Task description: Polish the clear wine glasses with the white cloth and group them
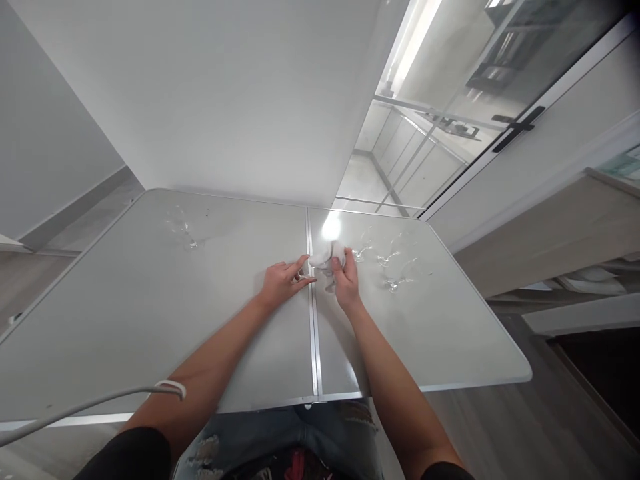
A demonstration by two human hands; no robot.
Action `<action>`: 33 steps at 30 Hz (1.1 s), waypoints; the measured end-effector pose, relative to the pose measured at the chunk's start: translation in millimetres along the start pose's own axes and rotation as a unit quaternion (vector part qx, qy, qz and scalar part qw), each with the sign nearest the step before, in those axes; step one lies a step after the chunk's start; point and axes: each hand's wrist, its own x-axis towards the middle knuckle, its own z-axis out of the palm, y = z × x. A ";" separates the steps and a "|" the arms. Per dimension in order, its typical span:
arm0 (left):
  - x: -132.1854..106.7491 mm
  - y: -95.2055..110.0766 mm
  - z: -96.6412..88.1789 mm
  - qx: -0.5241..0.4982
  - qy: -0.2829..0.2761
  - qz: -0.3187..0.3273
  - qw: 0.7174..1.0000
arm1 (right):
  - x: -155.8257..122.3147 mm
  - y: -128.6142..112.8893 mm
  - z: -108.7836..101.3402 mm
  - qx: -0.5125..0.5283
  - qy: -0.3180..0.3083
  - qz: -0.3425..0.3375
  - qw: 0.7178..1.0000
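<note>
Over the seam of the table, my left hand (281, 283) pinches the edge of a clear stemmed glass (304, 275), thumb and forefinger closed on it. My right hand (347, 279) is wrapped around a bunched white cloth (323, 257), which lies against the glass. Much of that glass is hidden by the cloth and fingers. Just right of my right hand, several clear stemmed glasses (393, 283) stand on the table. Another clear glass (190, 244) is by itself toward the far left.
The pale folding table (150, 307) has a metal seam (314, 333) down its middle. A white wall (240, 100) rises behind its back edge. A glass-paned door (425, 140) is at the back right. A grey cable (100, 398) crosses the front left, near my left forearm.
</note>
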 end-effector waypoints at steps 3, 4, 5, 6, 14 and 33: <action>-0.7 -1.2 0.5 0.002 0.001 -0.008 1.000 | 1.3 -0.9 1.1 -0.032 -0.054 -0.002 0.998; -0.8 -1.7 0.7 0.002 0.008 -0.014 1.000 | 2.5 -0.9 0.4 -0.012 -0.051 0.007 0.999; -0.9 -2.0 0.9 0.000 0.018 -0.022 1.000 | 4.1 -0.4 -1.0 0.020 -0.033 0.019 0.999; -0.8 -2.1 0.8 -0.005 0.028 -0.030 0.999 | 6.0 0.6 -2.9 0.059 -0.003 0.031 0.998; 3.8 3.0 -2.5 -0.121 0.016 -0.015 0.992 | 16.6 13.5 -7.1 0.294 0.132 0.135 0.937; 9.5 3.8 -9.3 -0.154 -0.107 -0.030 0.982 | 2.2 -2.3 18.2 0.293 -0.037 0.143 0.945</action>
